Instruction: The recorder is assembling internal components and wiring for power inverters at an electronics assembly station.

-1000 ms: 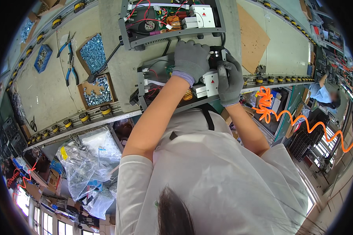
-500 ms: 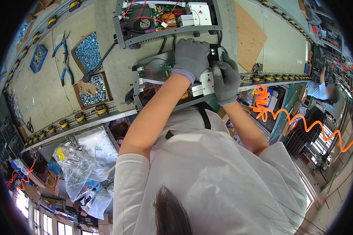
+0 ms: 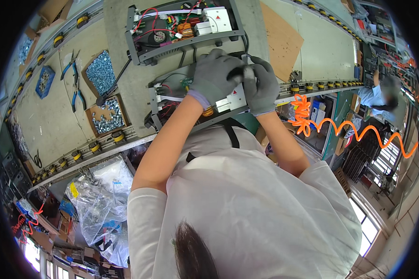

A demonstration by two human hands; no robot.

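An open-topped electronic unit [image 3: 171, 122] in a dark grey metal frame lies close to my body, with green board, red wires, a copper coil and a white block [image 3: 237, 98] inside. Over its far right part both my grey-gloved hands meet. My left hand [image 3: 216, 76] is closed, fingers curled toward the unit's right end. Against it my right hand [image 3: 261, 88] is closed too, thumb and fingers pinched together near a small pale piece. What either hand grips is hidden by the gloves. Just beyond stands a second similar unit [image 3: 191, 45], untouched.
Left on the bench are a carton of blue-silver screws [image 3: 101, 72], another carton of larger fasteners [image 3: 108, 116], pliers [image 3: 77, 88] and a blue bin [image 3: 45, 81]. A cardboard sheet [image 3: 281, 42] lies right. An orange coiled hose [image 3: 349, 132] hangs right; roller rails [image 3: 95, 147] edge the bench.
The whole view has shifted slightly. My hands have drawn closer together, and my left hand has turned so that its thumb and fingers curl toward the right one.
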